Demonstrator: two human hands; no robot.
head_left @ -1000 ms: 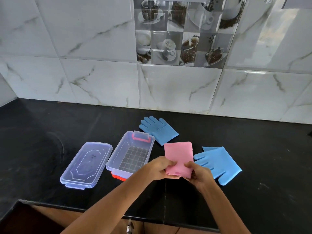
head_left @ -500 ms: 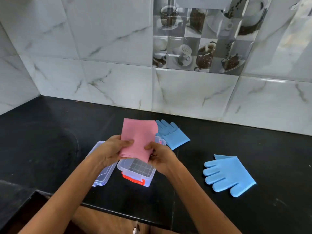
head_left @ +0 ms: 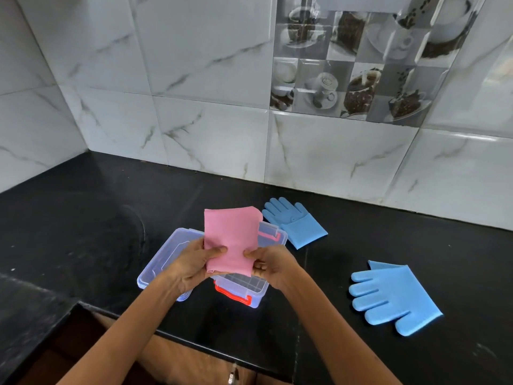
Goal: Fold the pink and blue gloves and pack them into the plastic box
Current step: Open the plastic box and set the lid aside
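Holding the folded pink rubbery glove bundle (head_left: 231,240) by its near edge, we have our left hand (head_left: 191,266) and right hand (head_left: 273,266) each closed on a lower corner, thumbs on top, so the bundle stands tilted above the clear plastic box with orange latches (head_left: 244,287) near the counter's front edge. It looks light, soft and springy, so we judge it wants to unfold; pinching across the fold, as now, should keep it flat. Just left of the box lies the clear plastic lid (head_left: 161,259). Toward the right of the black stone counter (head_left: 83,218) rests a flat blue rubbery glove (head_left: 394,295), unfolded. Farther back, near the tiled wall, lies a second blue glove (head_left: 295,222), cuff partly folded; both likely grippy, not slippery.
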